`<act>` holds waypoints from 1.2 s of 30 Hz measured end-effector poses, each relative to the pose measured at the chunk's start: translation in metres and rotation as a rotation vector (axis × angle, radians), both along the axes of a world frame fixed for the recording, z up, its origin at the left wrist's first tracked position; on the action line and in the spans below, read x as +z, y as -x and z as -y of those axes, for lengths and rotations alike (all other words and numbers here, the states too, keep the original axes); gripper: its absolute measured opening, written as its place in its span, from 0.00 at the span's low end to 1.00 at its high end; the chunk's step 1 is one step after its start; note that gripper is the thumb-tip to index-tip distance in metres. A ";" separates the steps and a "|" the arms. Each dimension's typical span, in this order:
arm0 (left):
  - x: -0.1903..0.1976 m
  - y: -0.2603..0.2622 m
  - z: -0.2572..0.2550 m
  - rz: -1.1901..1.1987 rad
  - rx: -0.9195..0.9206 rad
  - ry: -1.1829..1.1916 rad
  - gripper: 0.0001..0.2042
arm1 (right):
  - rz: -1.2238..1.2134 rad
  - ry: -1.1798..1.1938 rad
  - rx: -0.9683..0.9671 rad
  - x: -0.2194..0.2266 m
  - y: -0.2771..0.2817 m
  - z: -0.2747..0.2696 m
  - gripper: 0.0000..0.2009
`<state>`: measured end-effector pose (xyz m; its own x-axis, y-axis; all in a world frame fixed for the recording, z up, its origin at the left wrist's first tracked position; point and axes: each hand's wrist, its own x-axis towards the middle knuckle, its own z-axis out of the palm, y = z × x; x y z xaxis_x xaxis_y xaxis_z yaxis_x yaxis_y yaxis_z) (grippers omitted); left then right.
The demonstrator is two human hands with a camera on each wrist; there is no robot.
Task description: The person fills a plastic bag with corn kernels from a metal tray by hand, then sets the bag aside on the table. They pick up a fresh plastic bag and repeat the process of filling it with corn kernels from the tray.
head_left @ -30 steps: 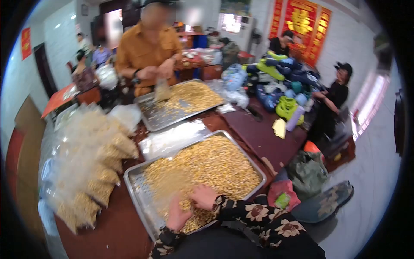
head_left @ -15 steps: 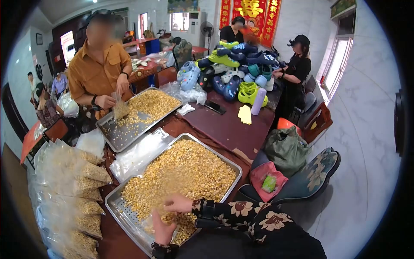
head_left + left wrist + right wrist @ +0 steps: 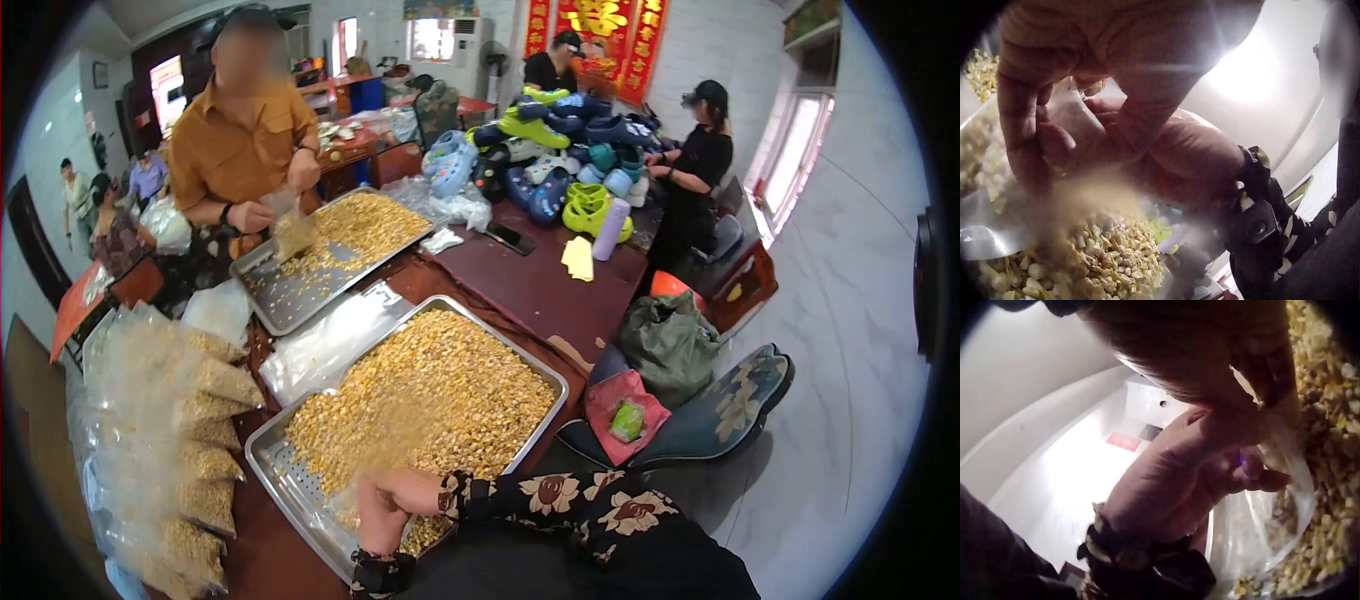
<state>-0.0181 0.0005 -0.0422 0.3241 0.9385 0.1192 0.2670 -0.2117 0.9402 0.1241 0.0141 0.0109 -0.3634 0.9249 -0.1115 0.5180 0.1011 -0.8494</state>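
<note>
A metal tray (image 3: 560, 385) of yellow corn kernels (image 3: 450, 375) lies right in front of me. My hands overlap at its near edge. The left hand (image 3: 378, 522) has its fingers curled on a clear plastic bag (image 3: 1250, 519), which lies against the kernels in the right wrist view with some corn showing in it. Crossing over the left, the right hand (image 3: 412, 490) pinches the bag near its mouth. Most of its fingertips are hidden behind the left hand in the left wrist view. Loose film of the bag (image 3: 988, 234) shines below the left fingers.
Filled corn bags (image 3: 210, 500) are stacked on the left. Flat clear bags (image 3: 335, 335) lie beyond my tray, before a second corn tray (image 3: 285, 318) where a person (image 3: 245, 140) fills a bag. Right of these are a phone (image 3: 510, 238), a purple bottle (image 3: 610, 232) and piled clogs (image 3: 550, 190).
The head view has swung to the right. My hands, slightly apart before, have drawn together, with the right one now over the left. The person opposite has lifted their bag slightly.
</note>
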 end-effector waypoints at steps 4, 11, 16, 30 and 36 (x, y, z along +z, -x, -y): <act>0.011 0.009 0.009 -0.248 0.062 -0.131 0.39 | 0.088 -0.109 0.094 0.004 0.001 -0.002 0.10; 0.038 0.013 0.025 0.015 0.197 0.158 0.34 | 0.043 -0.365 0.368 0.010 0.003 0.002 0.07; 0.071 0.023 0.029 -0.190 0.325 0.110 0.33 | 0.035 -0.668 0.054 0.043 0.005 -0.001 0.05; 0.157 0.047 0.043 -0.127 0.384 0.198 0.32 | 0.004 -0.456 0.098 0.077 0.020 -0.006 0.12; 0.157 0.050 0.036 -0.119 0.352 0.238 0.33 | -0.040 -0.506 0.134 0.069 0.025 -0.019 0.12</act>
<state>-0.0680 -0.0355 0.1152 -0.0217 0.9910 -0.1321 0.3931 0.1299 0.9103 0.0995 0.0330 0.0797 -0.4772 0.8044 0.3538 0.4407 0.5674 -0.6956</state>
